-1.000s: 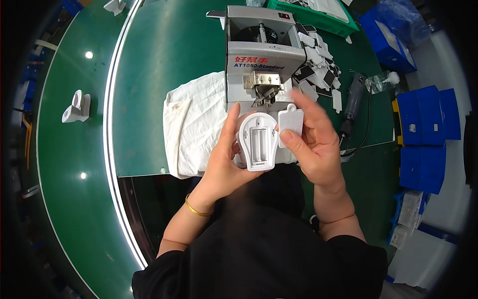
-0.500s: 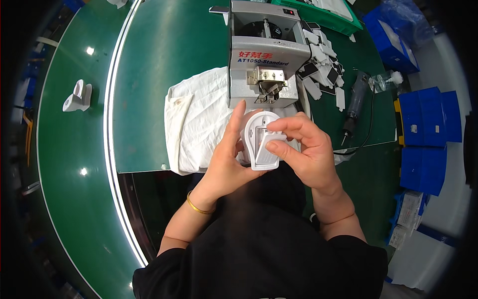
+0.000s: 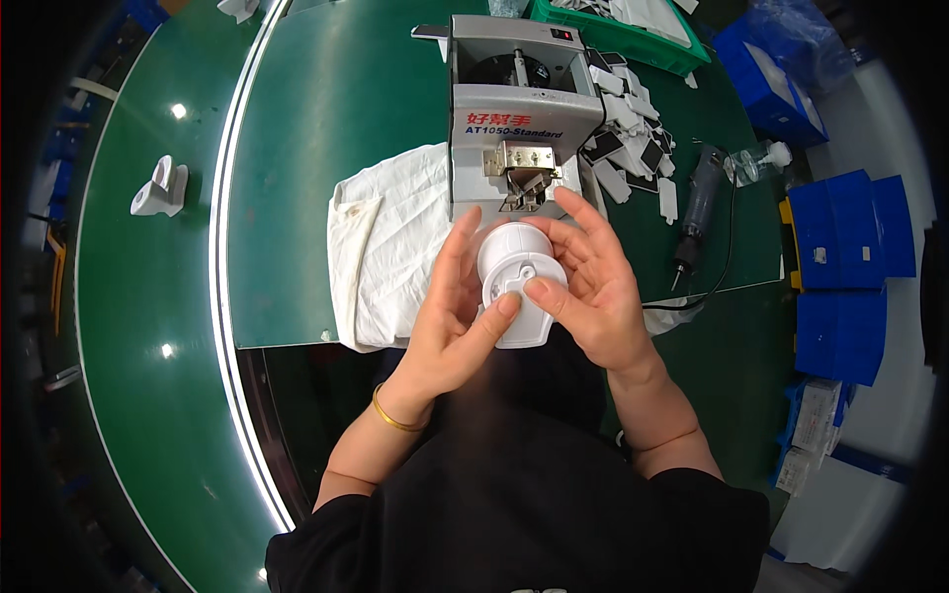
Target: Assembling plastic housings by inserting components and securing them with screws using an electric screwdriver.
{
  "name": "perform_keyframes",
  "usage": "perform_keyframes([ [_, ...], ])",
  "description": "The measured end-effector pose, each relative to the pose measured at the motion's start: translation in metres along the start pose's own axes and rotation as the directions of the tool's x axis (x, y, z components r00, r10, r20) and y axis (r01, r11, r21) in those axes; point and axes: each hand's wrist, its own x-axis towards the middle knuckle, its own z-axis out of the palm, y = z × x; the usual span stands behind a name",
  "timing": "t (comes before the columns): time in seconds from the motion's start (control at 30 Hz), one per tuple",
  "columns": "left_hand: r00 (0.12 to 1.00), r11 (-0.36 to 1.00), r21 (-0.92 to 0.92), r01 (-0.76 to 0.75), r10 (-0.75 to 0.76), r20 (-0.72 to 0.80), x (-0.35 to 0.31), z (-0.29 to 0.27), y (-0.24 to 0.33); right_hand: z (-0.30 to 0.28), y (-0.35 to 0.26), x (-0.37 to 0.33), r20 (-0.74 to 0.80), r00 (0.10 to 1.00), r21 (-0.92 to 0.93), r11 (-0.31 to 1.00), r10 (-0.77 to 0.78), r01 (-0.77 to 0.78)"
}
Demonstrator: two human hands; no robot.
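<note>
Across the green surface, a white cloth was partly hidden by the left hand; a white device, its face partly obscured, was clamped between that and the right hand; a green crate was cut off above.

White plastic housing: rounded body, flared base, round at the far end and straight-edged at the near end. Held between left hand and right hand, base face tilted up. Thin white plastic cover plate with rounded, holed tab lies on base face, tab at round end, partly hidden by thumbs; full seating cannot be told.
</note>
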Motion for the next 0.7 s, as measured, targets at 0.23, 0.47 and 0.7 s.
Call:
perform_keyframes([
  [0.23, 0.999, 1.000, -0.012, -0.002, 0.002, -0.036, -0.004, 0.007, 0.006, -0.003, 0.004, -0.001, 0.013, 0.999, -0.047, 0.998, -0.050, 0.051],
  [0.47, 0.970, 0.828, 0.515, -0.222, 0.137, 0.199, -0.012, 0.003, -0.002, -0.050, -0.001, 0.007, -0.091, 0.996, 0.155, 0.987, -0.020, 0.034],
  [0.7, 0.997, 0.770, 0.635, -0.068, 0.024, 0.078, -0.025, 0.003, -0.007, -0.215, 0.006, 0.029, -0.756, 0.592, -0.651, 0.223, -0.279, -0.726],
])
